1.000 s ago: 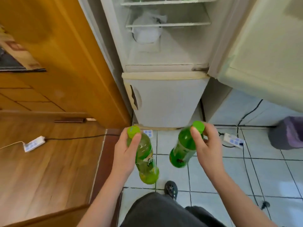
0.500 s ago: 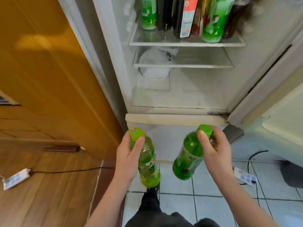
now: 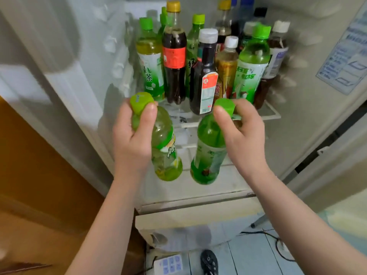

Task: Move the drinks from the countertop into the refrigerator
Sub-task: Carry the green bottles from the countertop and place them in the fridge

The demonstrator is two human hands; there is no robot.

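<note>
My left hand [image 3: 132, 138] grips the neck of a pale green drink bottle [image 3: 165, 153] with a lime cap, which hangs tilted in front of the open refrigerator. My right hand [image 3: 243, 135] holds a darker green bottle [image 3: 208, 155] by its neck and green cap. Both bottles hover just below the front edge of the wire shelf [image 3: 272, 114]. That shelf carries several upright drinks: green tea bottles [image 3: 151, 62], a dark cola bottle [image 3: 174, 62] and a dark sauce-like bottle [image 3: 204, 80].
The refrigerator's left wall [image 3: 85, 66] and the open door [image 3: 341, 56] on the right frame the compartment. A lower closed compartment [image 3: 194, 221] sits beneath. An orange wooden panel [image 3: 39, 165] stands at left. A power strip [image 3: 170, 264] and my shoe [image 3: 209, 261] are on the tiled floor.
Both hands have risen with their bottles from the level of the lower compartment to the filled shelf. The view has tilted upward and closer to the refrigerator.
</note>
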